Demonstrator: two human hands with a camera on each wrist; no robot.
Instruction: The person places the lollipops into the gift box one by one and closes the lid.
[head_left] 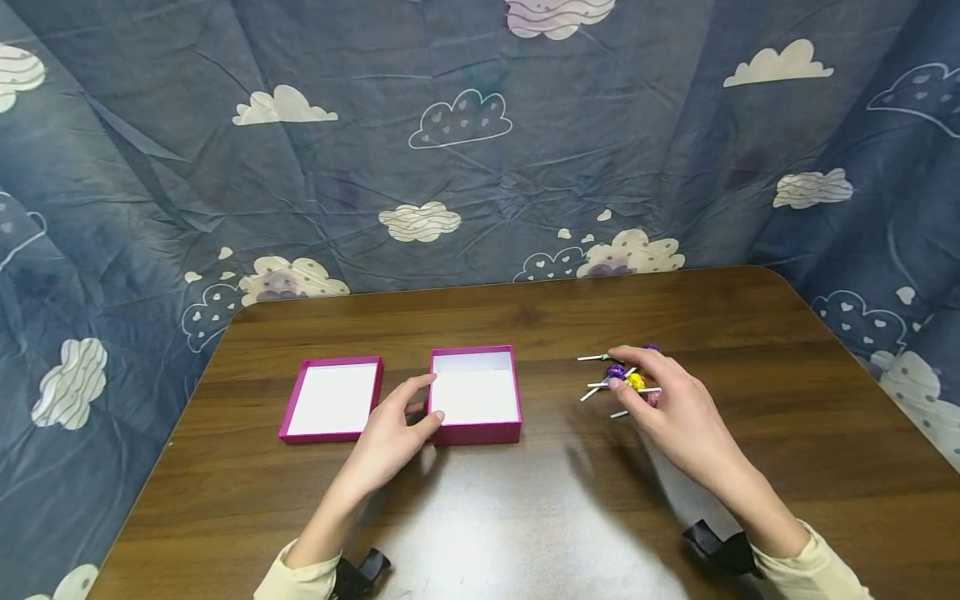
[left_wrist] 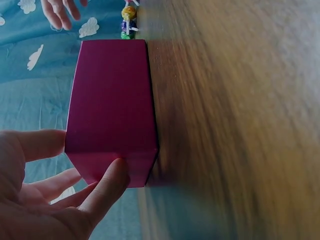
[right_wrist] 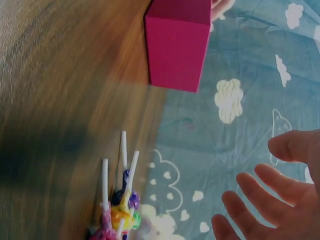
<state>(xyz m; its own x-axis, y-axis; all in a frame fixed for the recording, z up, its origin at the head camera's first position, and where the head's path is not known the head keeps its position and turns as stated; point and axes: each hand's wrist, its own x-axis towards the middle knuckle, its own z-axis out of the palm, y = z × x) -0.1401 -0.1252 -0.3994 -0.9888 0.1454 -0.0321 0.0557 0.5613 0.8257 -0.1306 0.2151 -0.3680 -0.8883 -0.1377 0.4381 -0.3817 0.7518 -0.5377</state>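
A magenta box (head_left: 477, 433) with a white inside stands uncovered on the table, nothing in it. At its left side, my left hand (head_left: 393, 433) touches the box wall, with the thumb and forefinger apart and fairly straight; the left wrist view shows fingertips against the box's end (left_wrist: 112, 95). Several lollipops (head_left: 636, 382) in purple, yellow, pink and green wrappers lie in a bunch to the right, white sticks mostly pointing left. Over them hovers my right hand (head_left: 678, 417), hiding part of the bunch. In the right wrist view its fingers (right_wrist: 270, 207) are spread and hold nothing.
A shallow magenta lid (head_left: 333, 400), white inside up, lies left of the box. The brown wooden table (head_left: 525, 525) ends at a blue curtain (head_left: 360, 167) with cloud prints behind it. Black straps (head_left: 723, 550) sit on both wrists.
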